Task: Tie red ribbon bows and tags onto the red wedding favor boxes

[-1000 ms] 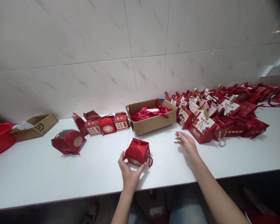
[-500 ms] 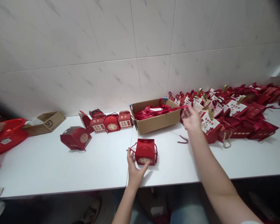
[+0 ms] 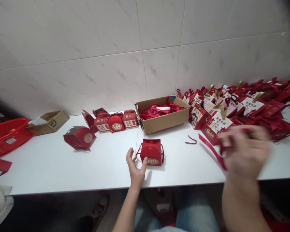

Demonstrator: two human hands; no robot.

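A small red gift box (image 3: 150, 150) with cord handles stands upright near the table's front edge. At its left side, my left hand (image 3: 136, 169) has thumb and fingers spread. The thumb overlaps the box's front corner; whether it presses on the box I cannot tell. On the right, my right hand (image 3: 246, 151) is blurred by motion but closed on a red ribbon (image 3: 214, 151), whose free end trails left above the table. More red ribbons (image 3: 157, 111) lie heaped in an open cardboard box (image 3: 165, 124) behind the gift box.
Many red gift boxes (image 3: 215, 127) crowd the right side. Several more (image 3: 116, 124) stand left of centre, beside an unfolded one (image 3: 79, 138). A short dark cord (image 3: 191, 140) lies on the table. A red basin (image 3: 7, 137) and small carton (image 3: 49, 122) are far left.
My right hand has moved right and toward me, drawing the red ribbon out of the cardboard box. My left hand's fingers have come off the cord and spread wider.
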